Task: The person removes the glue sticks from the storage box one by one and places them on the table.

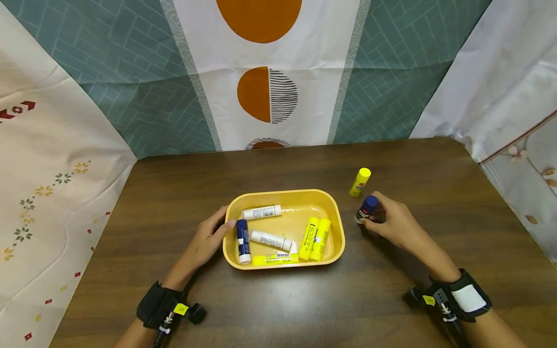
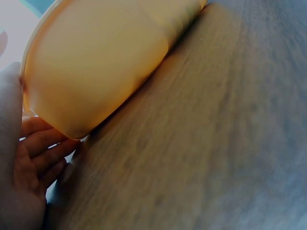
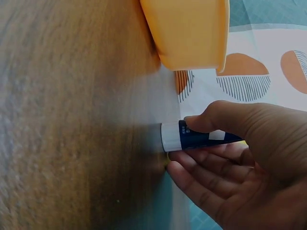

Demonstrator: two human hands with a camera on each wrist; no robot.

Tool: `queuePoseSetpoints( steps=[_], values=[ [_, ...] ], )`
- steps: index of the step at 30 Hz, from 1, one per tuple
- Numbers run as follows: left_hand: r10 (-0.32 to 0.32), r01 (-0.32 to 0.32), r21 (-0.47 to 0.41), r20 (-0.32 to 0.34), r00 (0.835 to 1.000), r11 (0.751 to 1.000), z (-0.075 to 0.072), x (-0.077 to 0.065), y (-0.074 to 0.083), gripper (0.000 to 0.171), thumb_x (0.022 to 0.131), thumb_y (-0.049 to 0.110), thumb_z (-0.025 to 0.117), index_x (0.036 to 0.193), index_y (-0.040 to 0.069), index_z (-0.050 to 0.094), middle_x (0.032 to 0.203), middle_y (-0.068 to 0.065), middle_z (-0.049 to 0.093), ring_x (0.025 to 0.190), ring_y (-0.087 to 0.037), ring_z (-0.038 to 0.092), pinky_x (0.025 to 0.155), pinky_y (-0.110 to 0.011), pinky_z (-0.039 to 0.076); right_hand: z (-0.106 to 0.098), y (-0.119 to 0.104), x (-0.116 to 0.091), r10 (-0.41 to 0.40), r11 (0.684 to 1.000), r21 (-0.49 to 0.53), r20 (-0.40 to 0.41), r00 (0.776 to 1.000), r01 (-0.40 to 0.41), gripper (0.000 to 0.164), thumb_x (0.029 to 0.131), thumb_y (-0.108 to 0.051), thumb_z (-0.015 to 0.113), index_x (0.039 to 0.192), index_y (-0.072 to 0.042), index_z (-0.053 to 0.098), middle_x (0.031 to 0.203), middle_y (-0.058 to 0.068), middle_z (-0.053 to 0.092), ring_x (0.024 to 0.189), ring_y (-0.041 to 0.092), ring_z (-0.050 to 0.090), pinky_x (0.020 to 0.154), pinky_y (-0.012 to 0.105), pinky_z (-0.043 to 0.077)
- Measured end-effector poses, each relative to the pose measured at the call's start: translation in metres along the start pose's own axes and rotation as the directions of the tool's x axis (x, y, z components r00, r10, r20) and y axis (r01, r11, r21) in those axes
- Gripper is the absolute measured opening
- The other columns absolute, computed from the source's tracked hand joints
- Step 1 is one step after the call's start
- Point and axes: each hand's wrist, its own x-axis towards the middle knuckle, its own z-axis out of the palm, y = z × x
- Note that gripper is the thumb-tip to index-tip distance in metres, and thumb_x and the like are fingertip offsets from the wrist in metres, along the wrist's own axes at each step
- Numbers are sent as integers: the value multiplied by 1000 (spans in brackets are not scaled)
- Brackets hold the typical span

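My right hand (image 1: 393, 223) pinches a dark blue glue stick (image 1: 367, 208) between thumb and fingers, to the right of the yellow tray (image 1: 285, 194). The right wrist view shows the white base of this glue stick (image 3: 170, 137) right at the tabletop, the stick upright. My left hand (image 1: 206, 241) grips the tray's left end, thumb over the rim and fingers along the outside wall (image 2: 96, 62). Inside the tray lie a blue glue stick (image 1: 243, 241), two white ones (image 1: 262, 212) and several yellow ones (image 1: 309, 239). Behind the held stick a yellow glue stick (image 1: 360, 182) stands upright.
The dark wooden table (image 1: 283, 309) spreads around the tray on every side. A patterned curtain (image 1: 313, 96) hangs beyond its back edge, and light cloths (image 1: 52, 193) hang at both sides. Each wrist wears a black strap with a small camera (image 1: 196, 313).
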Motion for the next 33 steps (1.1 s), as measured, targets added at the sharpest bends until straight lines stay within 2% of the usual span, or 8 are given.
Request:
queuePoseSetpoints(
  steps=[7, 14, 16, 21, 26, 31, 32, 33],
  values=[
    [9, -9, -22, 13, 1000, 1000, -1, -2, -1, 42, 108, 27, 50, 149, 19, 49, 141, -4, 58, 124, -19, 55, 104, -28, 44, 3, 2, 2, -46, 999, 0, -20, 999, 46, 31, 82, 0, 80, 106, -9, 63, 95, 5, 71, 86, 24, 70, 76, 43, 59],
    [2, -2, -12, 11, 1000, 1000, -2, -1, 1, 42, 107, 28, 50, 149, 20, 49, 142, -3, 58, 126, -18, 54, 108, -40, 43, 2, 3, 2, -34, 999, 26, -4, 999, 34, 33, 84, 0, 80, 112, -7, 65, 102, 8, 71, 91, 28, 70, 80, 46, 58],
    [3, -3, -13, 13, 1000, 1000, -2, 0, 2, 42, 107, 28, 50, 149, 20, 50, 142, -2, 58, 126, -18, 54, 108, -38, 42, -1, 2, 1, -30, 999, 23, 7, 1000, 30, 37, 84, -3, 81, 117, -5, 64, 105, 9, 71, 92, 29, 70, 81, 48, 58],
    [0, 0, -20, 4, 1000, 1000, -2, 0, 1, 43, 107, 28, 51, 149, 21, 49, 143, -2, 57, 127, -17, 54, 107, -28, 41, -15, -1, 0, -33, 999, -21, 66, 997, 34, 56, 85, -14, 84, 134, -8, 57, 112, 10, 70, 98, 30, 70, 85, 50, 56],
    [2, -2, -18, 22, 1000, 1000, 0, 3, 2, 43, 107, 30, 51, 149, 22, 49, 142, -1, 57, 126, -17, 54, 108, -32, 42, -38, -6, -10, -22, 997, -76, 110, 994, 30, 68, 84, -19, 85, 143, -11, 51, 124, 11, 66, 108, 34, 67, 90, 53, 54],
    [8, -7, -40, 12, 1000, 999, 1, 1, 1, 43, 107, 25, 51, 149, 19, 49, 142, -4, 58, 126, -18, 54, 104, -20, 41, -55, -15, -17, -54, 991, -115, 72, 996, 62, 76, 83, -17, 86, 147, -10, 47, 133, 17, 61, 116, 41, 63, 92, 56, 51],
    [10, -9, -44, 6, 1000, 999, 1, 1, 1, 43, 107, 24, 51, 149, 19, 49, 142, -4, 58, 126, -18, 54, 103, -19, 41, -57, -17, -17, -76, 989, -124, 55, 996, 82, 78, 82, -17, 86, 148, -11, 47, 134, 17, 60, 116, 41, 62, 91, 55, 51],
    [14, -14, -45, 2, 1000, 999, 0, 1, 1, 43, 107, 24, 51, 150, 19, 49, 142, -5, 58, 126, -19, 55, 102, -18, 41, -58, -19, -17, -100, 984, -143, 32, 994, 104, 79, 81, -17, 87, 148, -11, 47, 135, 16, 59, 117, 39, 62, 94, 48, 52]
  ],
)
